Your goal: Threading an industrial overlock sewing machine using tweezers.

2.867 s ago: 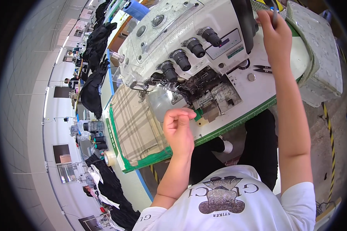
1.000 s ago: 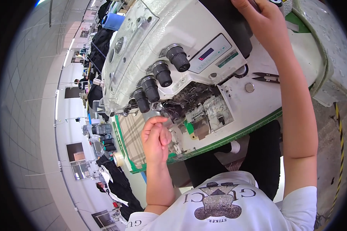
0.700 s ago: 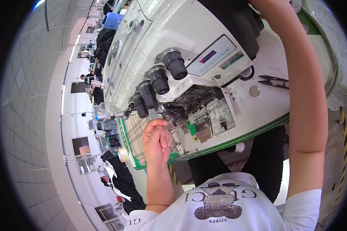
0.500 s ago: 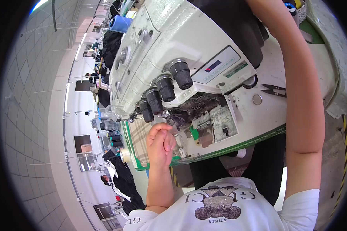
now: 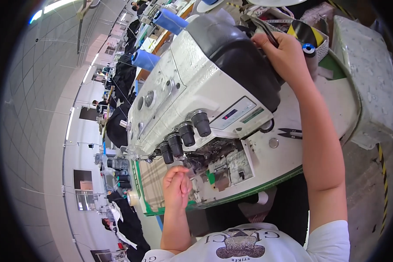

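Observation:
A white overlock sewing machine with a black rear part and several black tension knobs stands in front of me. My left hand is closed, fingers curled and pinched, just below the knobs beside the open needle area. What it pinches, if anything, is hidden. Behind the machine's right end, my right hand is closed around slim dark tweezers, partly covered by the fingers. It is close to a white basket and a dark thread cone with a blue top.
Black thread snips and a round metal disc lie on the white table. Blue thread cones stand behind the machine. A plastic-wrapped box is at the far right. A green measuring tape lines the table's front edge.
The view has shifted, so the machine appears lower and more of the far side shows. My right hand, cut off by the top edge before, is now visible with the tweezers. My left hand stays curled.

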A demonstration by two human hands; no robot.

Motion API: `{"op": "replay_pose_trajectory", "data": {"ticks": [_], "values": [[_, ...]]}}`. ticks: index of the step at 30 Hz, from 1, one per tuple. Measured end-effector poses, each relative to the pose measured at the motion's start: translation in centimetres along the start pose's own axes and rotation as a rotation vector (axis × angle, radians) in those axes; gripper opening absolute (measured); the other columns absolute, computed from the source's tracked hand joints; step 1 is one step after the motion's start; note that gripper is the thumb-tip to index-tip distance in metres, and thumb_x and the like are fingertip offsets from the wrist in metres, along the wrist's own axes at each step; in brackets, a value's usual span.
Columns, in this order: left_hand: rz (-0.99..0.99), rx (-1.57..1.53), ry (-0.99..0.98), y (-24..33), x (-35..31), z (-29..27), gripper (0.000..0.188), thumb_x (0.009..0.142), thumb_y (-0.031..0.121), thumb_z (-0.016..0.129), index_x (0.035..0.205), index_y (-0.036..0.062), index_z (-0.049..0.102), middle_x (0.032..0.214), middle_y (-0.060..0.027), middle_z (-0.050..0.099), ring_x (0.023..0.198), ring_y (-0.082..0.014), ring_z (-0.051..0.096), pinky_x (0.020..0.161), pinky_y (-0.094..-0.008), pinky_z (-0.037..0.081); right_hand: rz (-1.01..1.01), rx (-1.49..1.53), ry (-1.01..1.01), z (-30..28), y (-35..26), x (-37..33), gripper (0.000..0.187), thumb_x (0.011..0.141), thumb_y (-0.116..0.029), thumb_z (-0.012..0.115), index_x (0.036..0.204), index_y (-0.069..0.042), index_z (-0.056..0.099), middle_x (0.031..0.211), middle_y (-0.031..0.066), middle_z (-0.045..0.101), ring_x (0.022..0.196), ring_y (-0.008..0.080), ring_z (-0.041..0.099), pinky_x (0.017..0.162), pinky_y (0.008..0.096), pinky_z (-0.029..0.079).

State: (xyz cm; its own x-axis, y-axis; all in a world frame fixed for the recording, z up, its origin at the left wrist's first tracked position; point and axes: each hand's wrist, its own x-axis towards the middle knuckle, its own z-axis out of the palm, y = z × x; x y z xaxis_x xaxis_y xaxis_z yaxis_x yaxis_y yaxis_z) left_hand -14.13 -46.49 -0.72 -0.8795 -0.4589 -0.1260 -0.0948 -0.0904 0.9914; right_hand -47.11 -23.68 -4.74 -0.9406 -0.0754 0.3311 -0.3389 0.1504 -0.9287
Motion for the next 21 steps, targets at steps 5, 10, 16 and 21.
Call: {"op": "replay_pose_trajectory", "data": {"ticks": [5, 10, 16, 21], "values": [[-0.009, 0.015, 0.019, -0.1, -0.1, 0.0, 0.019, 0.100, 0.005, 0.044, 0.102, 0.0018, 0.063, 0.052, 0.0026, 0.043, 0.039, -0.0046, 0.031, 0.043, -0.0224, 0.028, -0.148, 0.379, 0.077, 0.5, -0.3, 0.2, 0.047, 0.093, -0.040, 0.064, 0.085, 0.006, 0.066, 0.064, 0.0148, 0.059, 0.061, 0.0178, 0.056, 0.060, 0.0312, 0.043], [-0.003, 0.000, 0.019, 0.0, 0.0, 0.2, 0.020, 0.100, 0.005, 0.044, 0.102, 0.0019, 0.063, 0.053, 0.0023, 0.044, 0.040, -0.0048, 0.031, 0.044, -0.0222, 0.027, 0.019, -0.251, -0.089, 0.0, 0.6, -0.2, 0.047, 0.092, -0.040, 0.062, 0.086, 0.006, 0.068, 0.080, 0.0272, 0.066, 0.081, 0.0444, 0.063, 0.075, 0.0460, 0.051], [0.000, 0.017, 0.028, -0.1, -0.1, 0.3, 0.020, 0.100, 0.005, 0.044, 0.103, 0.0017, 0.064, 0.054, 0.0025, 0.043, 0.042, -0.0047, 0.031, 0.045, -0.0223, 0.027, 0.156, -0.365, -0.357, 0.0, 3.0, 1.3, 0.077, 0.092, -0.066, 0.046, 0.089, 0.006, 0.070, 0.088, 0.0275, 0.069, 0.090, 0.0436, 0.065, 0.084, 0.0446, 0.050], [0.004, 0.053, 0.032, -0.3, -0.2, 0.4, 0.019, 0.099, 0.005, 0.046, 0.103, 0.0008, 0.064, 0.055, 0.0037, 0.044, 0.043, -0.0038, 0.034, 0.046, -0.0222, 0.028, 0.082, -0.109, -0.377, -0.3, 4.1, 1.0, 0.056, 0.098, -0.044, 0.049, 0.083, 0.007, 0.065, 0.070, 0.0180, 0.064, 0.069, 0.0299, 0.062, 0.069, 0.0409, 0.047]]}}
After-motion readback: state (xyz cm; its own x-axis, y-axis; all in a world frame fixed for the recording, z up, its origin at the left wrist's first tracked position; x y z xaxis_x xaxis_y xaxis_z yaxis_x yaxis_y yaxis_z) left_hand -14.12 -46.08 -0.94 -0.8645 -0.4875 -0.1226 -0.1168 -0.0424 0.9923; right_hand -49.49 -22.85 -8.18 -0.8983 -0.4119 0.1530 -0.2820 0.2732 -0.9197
